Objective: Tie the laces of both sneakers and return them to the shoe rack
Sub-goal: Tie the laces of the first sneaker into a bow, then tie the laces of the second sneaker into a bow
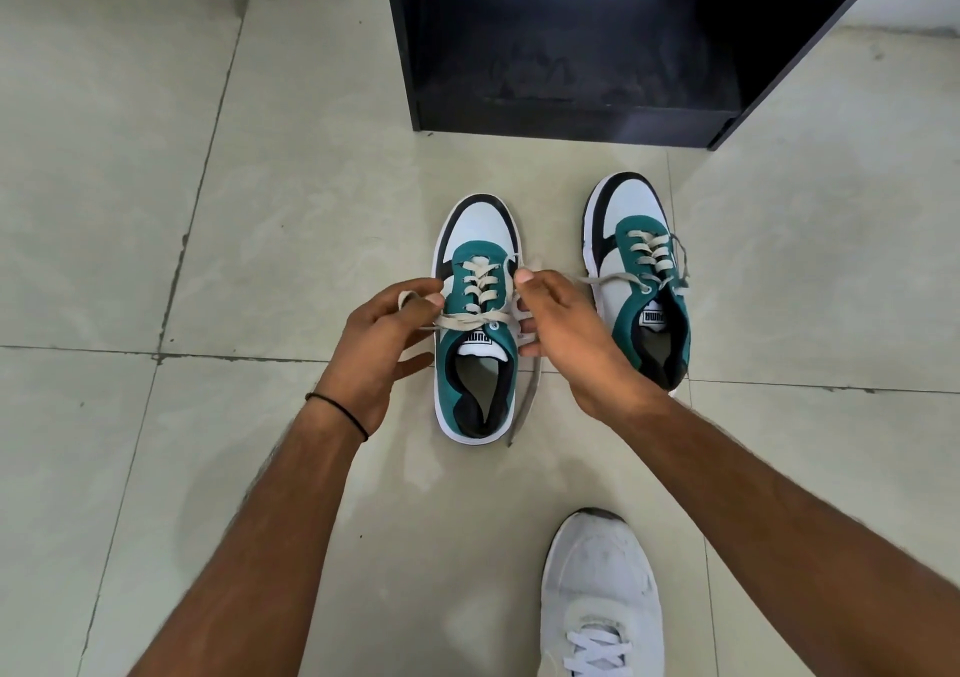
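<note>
From my remote seat I see a floor [156, 183] of large pale glossy tiles, cloudy in tone, with dark grout lines. At the top stands the shoe rack [571, 53], a boxy black cabinet with a dusty matte shelf. On the tiles in front of it sit two sneakers, toes toward the rack, near each other but apart. The left sneaker [480, 364] has a smooth white toe, black trim and a teal suede-like upper; the right sneaker [641, 240] matches it, its flat beige laces lying loose. My left hand [382, 344] pinches a loop of the left sneaker's flat woven lace [467, 320] between thumb and forefinger. My right hand [566, 333] is closed on the lace's other end beside the eyelets. A white mesh shoe [602, 598] on a foot shows at the bottom edge. A thin black band [340, 414] circles the left wrist.
</note>
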